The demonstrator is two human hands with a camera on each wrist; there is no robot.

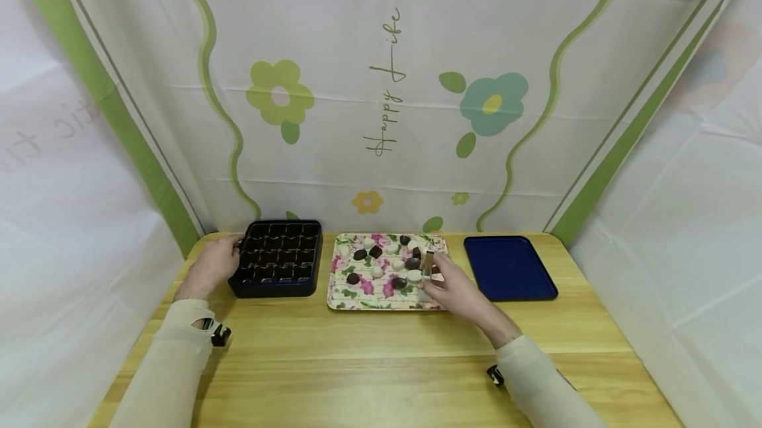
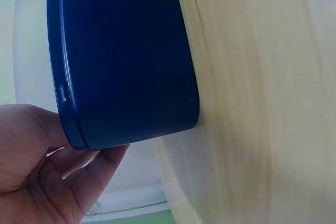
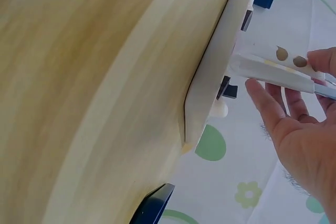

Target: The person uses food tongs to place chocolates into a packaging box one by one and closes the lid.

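Note:
At the left stands a dark blue square box (image 1: 272, 289) with a black divided insert, its compartments showing no chocolates. My left hand (image 1: 214, 262) holds the box at its left side; in the left wrist view the thumb is at the rim and the fingers touch the blue wall (image 2: 126, 66). My right hand (image 1: 461, 290) grips tongs (image 1: 428, 265) with a metal handle and white tips (image 3: 273, 74), over the right part of a floral tray (image 1: 345, 303). Dark and white chocolates (image 1: 399, 283) lie scattered on that tray. The tongs' tips are mostly hidden from the head view.
A flat blue lid (image 1: 510, 269) lies right of the tray, close to my right wrist. The wooden table (image 1: 357, 362) extends toward me. A printed curtain (image 1: 333, 150) hangs behind the table, with white fabric (image 1: 684, 269) at both sides.

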